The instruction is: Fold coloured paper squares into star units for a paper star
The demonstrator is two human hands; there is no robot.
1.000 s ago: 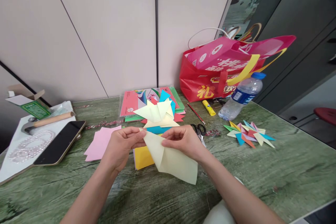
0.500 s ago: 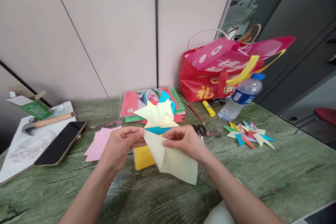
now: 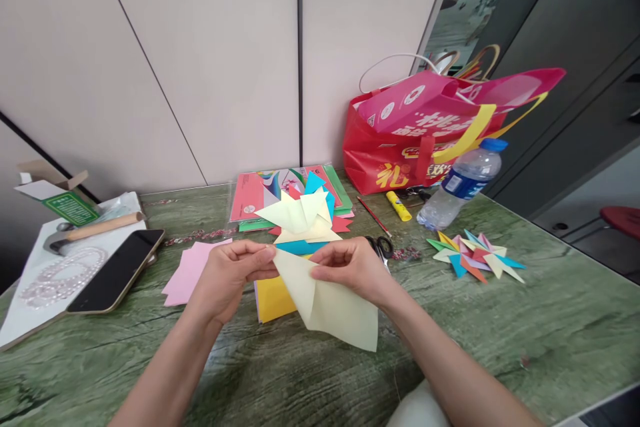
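A pale yellow sheet of paper (image 3: 343, 313) hangs between my hands above the table, with a fold running down its left part. My left hand (image 3: 233, 273) is closed, pinching the sheet's upper left corner between thumb and fingers. Thumb and fingers of my right hand (image 3: 353, 270) pinch the same sheet along its upper edge. Just behind lie folded pale yellow pieces (image 3: 297, 213), with blue folded paper (image 3: 327, 199) and red points beneath them. Yellow paper (image 3: 273, 299) lies below my hands, and pink sheets (image 3: 187, 273) rest left of my left hand, partly covered by it.
Scissors (image 3: 384, 248), a pencil (image 3: 373, 215) and a glue stick (image 3: 399, 205) lie behind my right hand. Farther right are a plastic bottle (image 3: 463, 180), a red bag (image 3: 385, 147) and a multicoloured folded-paper star (image 3: 477, 255). At left sit a phone (image 3: 120, 270), a hammer (image 3: 103, 228) and beads (image 3: 65, 277).
Almost nothing differs. Both hands keep their pinch on the pale yellow sheet, and the whole view has shifted very slightly.
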